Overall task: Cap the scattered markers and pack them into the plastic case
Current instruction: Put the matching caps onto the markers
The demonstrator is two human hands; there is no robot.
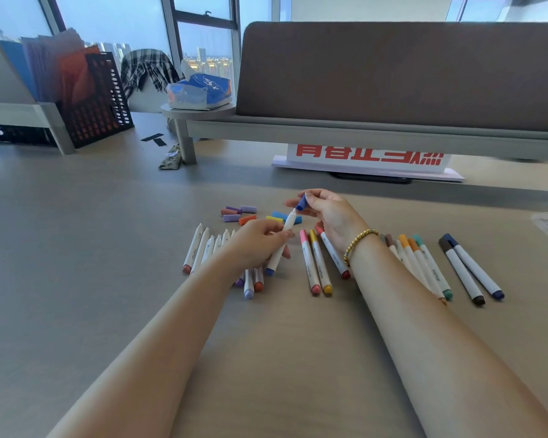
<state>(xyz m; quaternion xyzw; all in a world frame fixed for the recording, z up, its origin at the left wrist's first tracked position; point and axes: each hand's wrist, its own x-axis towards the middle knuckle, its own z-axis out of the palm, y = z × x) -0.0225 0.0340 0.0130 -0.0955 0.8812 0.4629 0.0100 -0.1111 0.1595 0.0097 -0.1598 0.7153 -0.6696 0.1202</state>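
The left hand (pixel 260 245) is gripping a white-barrelled marker with a blue end plug (pixel 280 245), tilting its tip up toward one o'clock. The right hand (pixel 326 216) is pinching a small blue plastic cap (pixel 301 202) between thumb and fingertips, holding it just beyond the marker's tip; the two look nearly touching, not yet joined.

On the light wood-grain table (pixel 108 248), a row of uncapped white markers (pixel 203 248) is lying at nine o'clock from the left hand, partly hidden under it. A heap of loose coloured caps (pixel 244 214) is sitting at twelve o'clock, just behind the hands. Three capped markers in pink, yellow and red (pixel 317 260) are lying between the forearms, and more capped markers (pixel 424 263) are spreading out toward three o'clock, some hidden by the right forearm. The plastic case is not showing in this view.

Judging from here, the cap is coming in at an angle, so it could skid off the tip and smear ink on a finger, or seat crooked and leave the marker drying. The left wrist is hanging low over the uncapped row and could roll those markers apart.
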